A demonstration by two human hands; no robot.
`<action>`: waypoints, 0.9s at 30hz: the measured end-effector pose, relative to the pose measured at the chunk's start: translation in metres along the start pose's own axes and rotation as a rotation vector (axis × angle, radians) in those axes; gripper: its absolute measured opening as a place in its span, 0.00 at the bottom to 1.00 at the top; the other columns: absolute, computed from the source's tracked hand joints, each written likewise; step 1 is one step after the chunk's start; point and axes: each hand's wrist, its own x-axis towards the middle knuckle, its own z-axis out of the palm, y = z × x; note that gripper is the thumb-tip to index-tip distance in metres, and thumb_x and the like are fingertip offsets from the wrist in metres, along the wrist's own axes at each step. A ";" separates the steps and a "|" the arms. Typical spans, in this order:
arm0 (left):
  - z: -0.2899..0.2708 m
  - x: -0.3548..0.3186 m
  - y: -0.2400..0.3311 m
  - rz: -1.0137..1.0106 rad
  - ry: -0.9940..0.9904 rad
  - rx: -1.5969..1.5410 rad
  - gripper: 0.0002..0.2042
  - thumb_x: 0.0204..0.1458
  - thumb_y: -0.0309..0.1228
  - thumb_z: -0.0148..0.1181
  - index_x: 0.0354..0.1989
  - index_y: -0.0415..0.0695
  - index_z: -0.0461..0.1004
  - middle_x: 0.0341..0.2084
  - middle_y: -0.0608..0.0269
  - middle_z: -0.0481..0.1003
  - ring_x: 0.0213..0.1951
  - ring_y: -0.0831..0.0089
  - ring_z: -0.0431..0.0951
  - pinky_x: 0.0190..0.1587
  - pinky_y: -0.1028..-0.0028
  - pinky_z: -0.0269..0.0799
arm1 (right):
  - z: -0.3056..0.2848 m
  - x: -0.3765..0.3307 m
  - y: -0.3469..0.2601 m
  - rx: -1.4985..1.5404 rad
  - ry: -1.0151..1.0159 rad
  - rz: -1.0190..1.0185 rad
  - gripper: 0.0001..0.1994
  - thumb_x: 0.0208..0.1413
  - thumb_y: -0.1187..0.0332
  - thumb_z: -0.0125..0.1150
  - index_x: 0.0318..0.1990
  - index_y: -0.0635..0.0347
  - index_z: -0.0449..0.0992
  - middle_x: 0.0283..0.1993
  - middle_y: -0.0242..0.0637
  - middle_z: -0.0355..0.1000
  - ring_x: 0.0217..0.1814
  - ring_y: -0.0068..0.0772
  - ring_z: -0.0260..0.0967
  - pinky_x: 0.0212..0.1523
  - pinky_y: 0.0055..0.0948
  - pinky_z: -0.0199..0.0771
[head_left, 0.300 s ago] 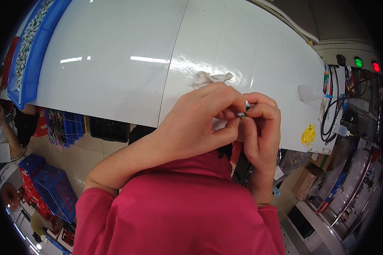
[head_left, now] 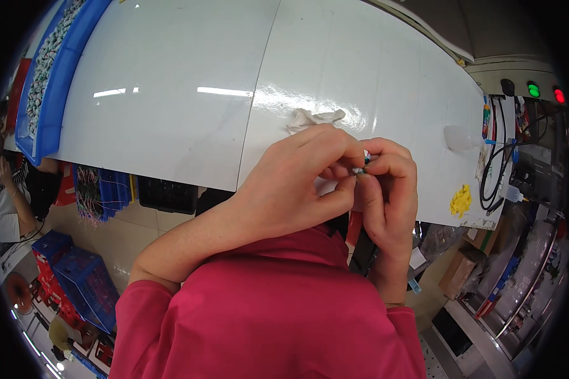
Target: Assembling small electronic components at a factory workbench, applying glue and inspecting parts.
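Taking the crumpled white cloth (head_left: 322,118) on the table (head_left: 171,139) as the landmark, the small part (head_left: 360,170) sits to its right and closer to the person, held between the two hands. The left hand (head_left: 303,177) is nearly closed, thumb and fingertips drawn in on the part. The right hand (head_left: 391,186) pinches it from the other side, its remaining fingers curled. Whether it is one piece or two touching, the fingers hide.

With so little of it to grip, a slip of either thumb could probably flick it loose. It might then roll off the table's near edge, since the hands are on the person's side of the cloth. Uneven pressure could also bend or pinch it badly, as the fingertips cover most of it.
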 end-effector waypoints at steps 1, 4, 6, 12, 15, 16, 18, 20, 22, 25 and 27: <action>0.000 0.000 0.000 -0.005 -0.001 -0.001 0.11 0.42 0.17 0.60 0.34 0.41 0.71 0.29 0.65 0.73 0.29 0.79 0.75 0.32 0.81 0.72 | 0.000 -0.001 0.000 0.022 0.013 0.017 0.12 0.52 0.83 0.54 0.42 0.61 0.64 0.50 0.44 0.65 0.45 0.32 0.66 0.41 0.25 0.72; 0.003 0.001 0.002 0.000 -0.005 -0.014 0.11 0.42 0.16 0.60 0.34 0.41 0.71 0.29 0.65 0.73 0.29 0.80 0.75 0.33 0.81 0.72 | -0.001 -0.001 -0.003 0.050 0.026 0.043 0.11 0.52 0.83 0.54 0.41 0.61 0.64 0.49 0.44 0.65 0.45 0.32 0.66 0.41 0.26 0.72; 0.003 0.001 0.002 0.002 -0.004 -0.008 0.11 0.42 0.16 0.60 0.34 0.41 0.71 0.29 0.65 0.73 0.29 0.80 0.75 0.33 0.81 0.72 | -0.003 -0.002 -0.004 0.053 0.028 0.056 0.11 0.52 0.83 0.54 0.41 0.61 0.64 0.49 0.44 0.65 0.45 0.33 0.66 0.42 0.26 0.71; 0.009 0.002 0.001 0.008 -0.002 -0.011 0.11 0.41 0.15 0.60 0.34 0.40 0.71 0.30 0.66 0.73 0.29 0.80 0.75 0.33 0.81 0.72 | -0.007 -0.001 -0.001 0.006 0.010 -0.007 0.11 0.53 0.82 0.55 0.41 0.61 0.65 0.48 0.45 0.65 0.46 0.35 0.67 0.42 0.27 0.72; 0.010 0.001 0.005 0.011 0.003 0.000 0.11 0.41 0.15 0.60 0.34 0.40 0.71 0.30 0.66 0.73 0.29 0.80 0.75 0.33 0.81 0.72 | -0.007 -0.002 -0.003 0.055 0.023 0.009 0.11 0.52 0.82 0.55 0.41 0.61 0.65 0.48 0.45 0.66 0.46 0.36 0.67 0.42 0.27 0.72; 0.010 0.002 0.004 0.008 0.006 -0.009 0.11 0.41 0.15 0.60 0.34 0.40 0.71 0.30 0.66 0.73 0.29 0.80 0.75 0.33 0.81 0.72 | -0.008 -0.001 -0.002 0.041 0.022 0.004 0.11 0.52 0.82 0.55 0.41 0.62 0.65 0.48 0.45 0.66 0.46 0.36 0.67 0.42 0.27 0.72; 0.010 0.003 0.003 0.006 0.002 -0.006 0.12 0.41 0.15 0.60 0.34 0.40 0.71 0.30 0.66 0.73 0.29 0.80 0.75 0.33 0.81 0.72 | -0.008 -0.001 -0.001 0.027 0.022 0.000 0.11 0.52 0.82 0.55 0.41 0.62 0.65 0.48 0.45 0.66 0.46 0.35 0.67 0.42 0.27 0.72; 0.011 0.004 0.003 0.006 -0.001 -0.004 0.12 0.41 0.15 0.60 0.35 0.40 0.71 0.30 0.66 0.73 0.29 0.80 0.75 0.33 0.81 0.72 | -0.009 0.000 -0.001 0.050 0.024 0.009 0.11 0.52 0.83 0.55 0.41 0.62 0.65 0.48 0.44 0.66 0.46 0.36 0.67 0.43 0.28 0.72; 0.011 0.005 0.001 0.007 -0.002 -0.001 0.12 0.41 0.15 0.60 0.35 0.40 0.71 0.30 0.66 0.73 0.29 0.80 0.76 0.32 0.81 0.72 | -0.010 0.001 -0.001 0.048 0.025 0.014 0.11 0.52 0.83 0.55 0.41 0.62 0.65 0.48 0.44 0.66 0.46 0.36 0.67 0.43 0.28 0.71; 0.011 0.007 0.000 0.012 0.002 -0.012 0.12 0.41 0.15 0.60 0.34 0.40 0.72 0.29 0.66 0.73 0.29 0.80 0.75 0.33 0.82 0.71 | -0.010 0.002 0.001 0.055 0.030 0.021 0.11 0.52 0.83 0.55 0.41 0.62 0.65 0.48 0.44 0.66 0.46 0.36 0.67 0.44 0.28 0.71; 0.007 0.006 0.001 0.000 0.006 0.018 0.11 0.41 0.15 0.59 0.35 0.40 0.72 0.29 0.65 0.73 0.29 0.80 0.75 0.33 0.81 0.72 | -0.007 0.004 0.001 0.084 0.030 0.013 0.11 0.52 0.83 0.55 0.41 0.62 0.65 0.48 0.44 0.66 0.46 0.37 0.67 0.44 0.28 0.71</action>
